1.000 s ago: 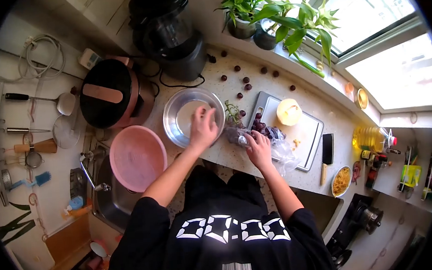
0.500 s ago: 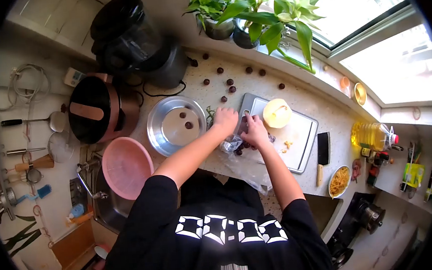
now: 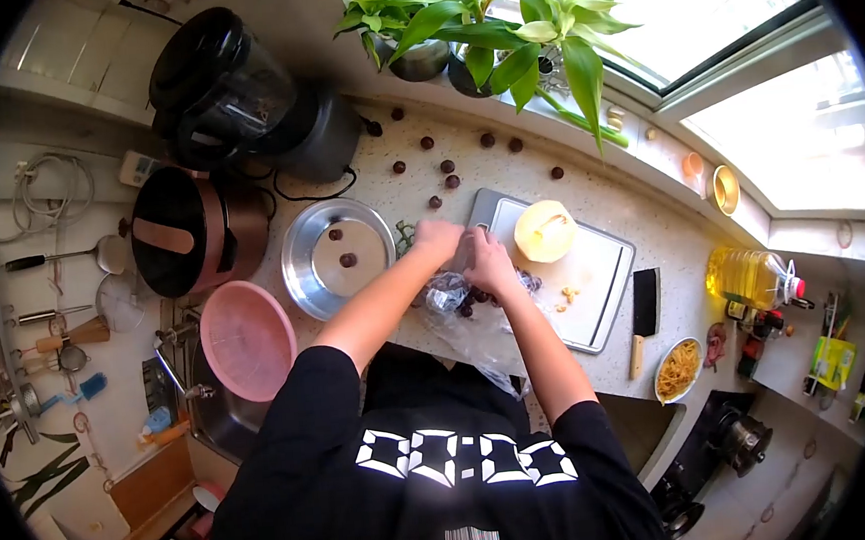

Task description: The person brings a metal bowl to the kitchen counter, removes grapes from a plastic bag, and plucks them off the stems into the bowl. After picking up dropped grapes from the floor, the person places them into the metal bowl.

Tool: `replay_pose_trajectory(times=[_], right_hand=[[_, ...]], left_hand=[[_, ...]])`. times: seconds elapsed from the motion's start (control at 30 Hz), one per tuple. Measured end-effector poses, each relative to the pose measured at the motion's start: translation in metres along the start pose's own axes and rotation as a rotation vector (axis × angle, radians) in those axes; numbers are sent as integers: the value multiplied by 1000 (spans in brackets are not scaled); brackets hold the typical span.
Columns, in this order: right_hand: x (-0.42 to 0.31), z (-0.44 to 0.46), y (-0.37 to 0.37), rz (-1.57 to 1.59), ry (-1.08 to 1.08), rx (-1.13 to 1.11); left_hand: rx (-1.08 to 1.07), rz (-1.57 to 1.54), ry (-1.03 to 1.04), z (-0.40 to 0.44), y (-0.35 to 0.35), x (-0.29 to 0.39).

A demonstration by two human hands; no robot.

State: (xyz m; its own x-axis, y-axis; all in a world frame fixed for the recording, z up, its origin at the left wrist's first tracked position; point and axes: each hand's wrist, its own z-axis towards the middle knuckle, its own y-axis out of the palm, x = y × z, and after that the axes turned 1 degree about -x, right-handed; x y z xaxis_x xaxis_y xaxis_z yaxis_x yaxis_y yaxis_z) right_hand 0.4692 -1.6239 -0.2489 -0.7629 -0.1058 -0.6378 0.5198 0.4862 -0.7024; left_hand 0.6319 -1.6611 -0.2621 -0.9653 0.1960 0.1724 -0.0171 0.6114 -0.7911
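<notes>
My left hand (image 3: 438, 237) is closed, its fingers curled beside some green stems (image 3: 405, 236). Close to it, my right hand (image 3: 489, 258) is also closed, over the left end of the cutting board (image 3: 604, 308). What the fingers of either hand grip is hidden. Below them lie dark grapes (image 3: 467, 306), partly covered by a clear plastic bag (image 3: 488, 348) that hangs toward my body. A metal bowl (image 3: 297, 261) with a few grapes (image 3: 349, 260) inside is left of my hands. A pale peeled fruit (image 3: 544, 232) rests on the board, with small yellow bits (image 3: 567, 299) nearby.
Several loose grapes (image 3: 447, 167) are scattered along the back counter. A cleaver (image 3: 646, 305) and a bowl of shredded food (image 3: 678, 369) lie right of the board. A pink basin (image 3: 247, 340) stands over the sink, near a cooker (image 3: 177, 233) and a blender (image 3: 240, 93).
My hands have drawn slightly closer together above the grapes and bag. The view has shifted a little, so most counter items appear farther left.
</notes>
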Motion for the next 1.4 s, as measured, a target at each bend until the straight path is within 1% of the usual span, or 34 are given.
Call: replay_pose_trajectory(times=[0.13,0.17,0.23,0.33,0.37,0.47,0.5,0.53,0.6,0.63,0.73,0.77,0.83,0.87,0.9,0.93,1.0,1.07,1.1,1.17,1.2,1.23,1.27,1.3,1.33,1.4], right_hand=[[2,6,-5,158,94,10],[3,6,-2,135,88,20],[-1,5,-1,90,75,42],[-1,10,8,40,132,99],[2,11,9,81,143,111],[21,13,6,206,145,163],[24,11,3,256,182,159],[25,10,1,305,218,157],[26,10,1,272,172,169],[26,10,3,255,148,176],[8,3,4,67,85,159],[-1,1,2,78,89,118],[6,6,7,118,94,102],[13,9,9,138,96,91],[13,7,6,178,84,131],[16,5,-1,277,92,91],[17,5,-4,269,64,132],[0,2,-15,501,177,118],[-10,3,-17,617,232,109],[-25,12,-9,742,125,87],[-34,17,-4,804,73,77],[-50,24,3,753,-26,72],[-68,29,11,756,-43,28],[-87,35,19,723,-125,-6],[-105,38,28,689,-204,-41],[-148,34,33,313,-399,48]], left_hand=[[37,-159,-53,-7,-21,-4],[44,-201,-63,-10,-24,-5],[142,-318,-101,-11,-22,-9],[331,-523,-132,-17,-25,-10],[403,-598,-139,-20,-28,-10],[521,-987,-100,-12,-31,-24],[481,-1169,-102,-11,-31,-31],[500,-1118,-111,-12,-30,-38],[535,-1018,-131,-18,-27,-48],[506,-1063,-179,-22,-27,-50],[571,-1188,-194,-28,-24,-57],[536,-1319,-206,-29,-24,-58],[460,-1582,-229,-41,-38,-60],[458,-1638,-208,-49,-44,-62],[456,-1693,-188,-57,-45,-67],[453,-1748,-166,-65,-47,-71],[468,-1727,-184,-86,-45,-86],[513,-1668,-230,-110,-36,-104],[571,-1547,-250,-114,-20,-118],[673,-1304,-294,-117,26,-145],[674,-1190,-316,-127,33,-150],[673,-1077,-337,-137,39,-153],[674,-963,-359,-145,44,-155],[656,-1031,-380,-145,58,-160],[670,-984,-399,-150,61,-160],[696,-889,-435,-158,63,-157]])
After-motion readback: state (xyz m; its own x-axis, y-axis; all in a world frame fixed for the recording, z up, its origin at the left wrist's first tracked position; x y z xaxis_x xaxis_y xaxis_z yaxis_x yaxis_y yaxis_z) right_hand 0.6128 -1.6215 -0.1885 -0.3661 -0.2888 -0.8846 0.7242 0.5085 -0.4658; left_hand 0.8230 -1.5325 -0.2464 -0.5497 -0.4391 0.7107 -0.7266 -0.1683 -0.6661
